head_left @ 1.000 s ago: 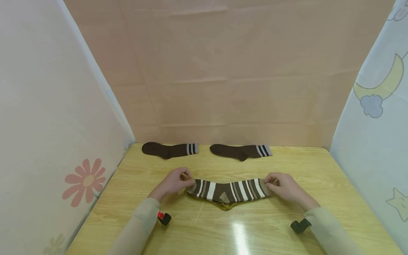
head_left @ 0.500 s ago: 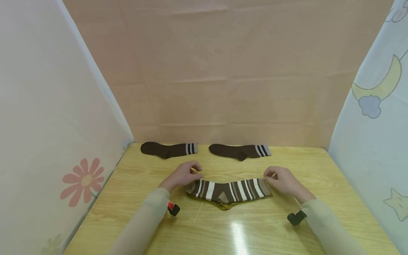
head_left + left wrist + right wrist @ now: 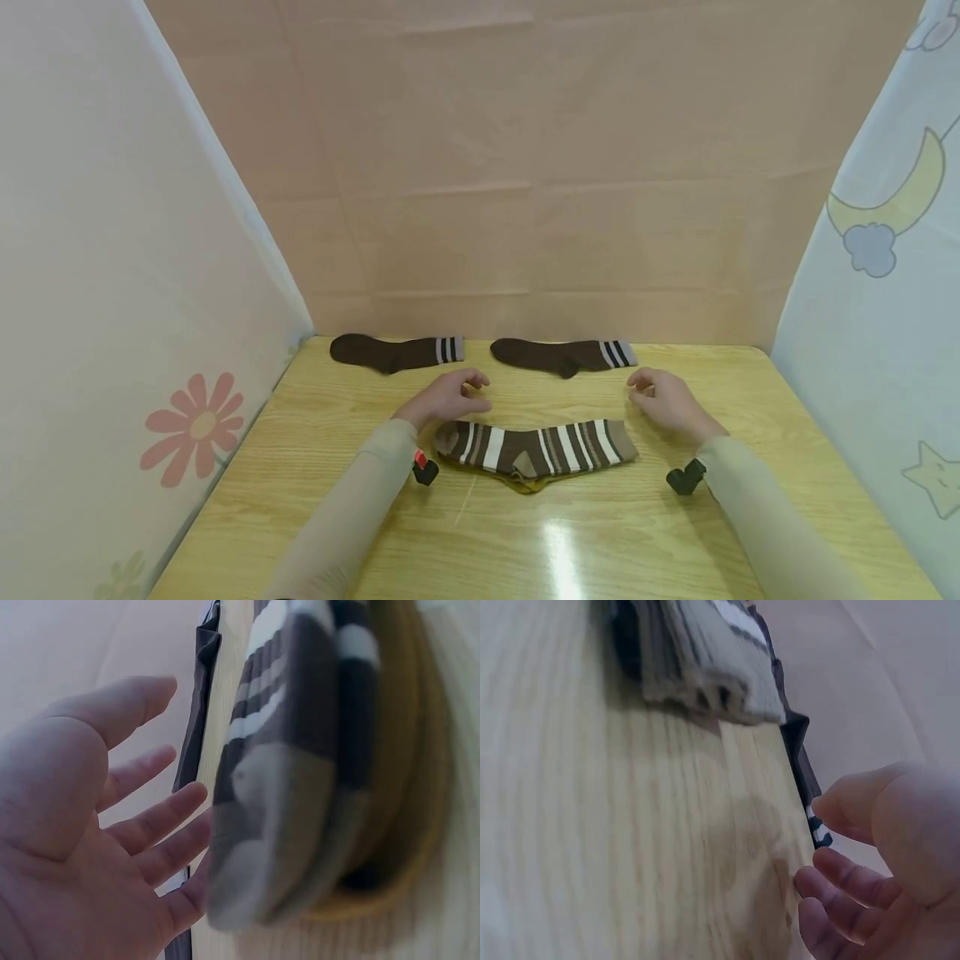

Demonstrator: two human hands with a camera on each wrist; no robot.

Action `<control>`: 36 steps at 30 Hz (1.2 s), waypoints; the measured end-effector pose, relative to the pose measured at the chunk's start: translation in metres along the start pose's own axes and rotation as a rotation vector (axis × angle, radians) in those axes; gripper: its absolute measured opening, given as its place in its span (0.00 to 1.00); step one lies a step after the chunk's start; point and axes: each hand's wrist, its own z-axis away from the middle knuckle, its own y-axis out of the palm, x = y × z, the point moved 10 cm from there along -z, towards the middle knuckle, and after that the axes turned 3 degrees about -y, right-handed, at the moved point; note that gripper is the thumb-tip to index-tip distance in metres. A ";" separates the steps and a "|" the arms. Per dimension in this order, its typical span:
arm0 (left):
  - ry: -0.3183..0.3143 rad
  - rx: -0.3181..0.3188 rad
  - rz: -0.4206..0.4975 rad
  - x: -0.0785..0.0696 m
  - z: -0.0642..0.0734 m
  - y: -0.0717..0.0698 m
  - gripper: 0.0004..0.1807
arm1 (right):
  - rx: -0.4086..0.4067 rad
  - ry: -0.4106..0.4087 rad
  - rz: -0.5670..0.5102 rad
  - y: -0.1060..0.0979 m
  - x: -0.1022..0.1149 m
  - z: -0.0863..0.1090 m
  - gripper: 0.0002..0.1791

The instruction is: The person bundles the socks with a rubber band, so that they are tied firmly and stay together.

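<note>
A striped brown-and-white sock [image 3: 555, 452] lies across the middle of the table on top of other socks, and a mustard-yellow edge [image 3: 529, 487] peeks out beneath it. Just beyond its toe end is my left hand [image 3: 448, 395], fingers loosely bent and holding nothing. The left wrist view shows that palm beside the stacked toes [image 3: 277, 847]. My right hand [image 3: 670, 404] hovers past the cuff end, apart from the sock, with relaxed fingers. At the back lie two dark brown socks, a left one [image 3: 390, 353] and a right one [image 3: 558, 356], each with a striped cuff.
The wooden table [image 3: 480, 550] meets a pinkish cloth backdrop [image 3: 525, 167] behind the dark socks. Pale printed cloths hang at the left [image 3: 112, 250] and right [image 3: 885, 350] sides.
Both hands have let go of the striped sock's ends and moved away toward the back of the table. The left hand has also shifted right. The socks stay in place.
</note>
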 end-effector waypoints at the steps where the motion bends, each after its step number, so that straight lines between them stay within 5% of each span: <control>1: -0.010 0.005 0.000 0.000 -0.001 0.000 0.27 | -0.004 0.001 0.004 0.000 -0.002 -0.002 0.14; 18: -0.043 -0.003 -0.029 0.006 -0.044 0.003 0.36 | -0.041 0.042 0.000 -0.004 -0.023 -0.032 0.27; 36: -0.112 -0.054 -0.034 0.009 -0.077 -0.002 0.45 | -0.069 0.006 -0.019 -0.005 -0.033 -0.049 0.25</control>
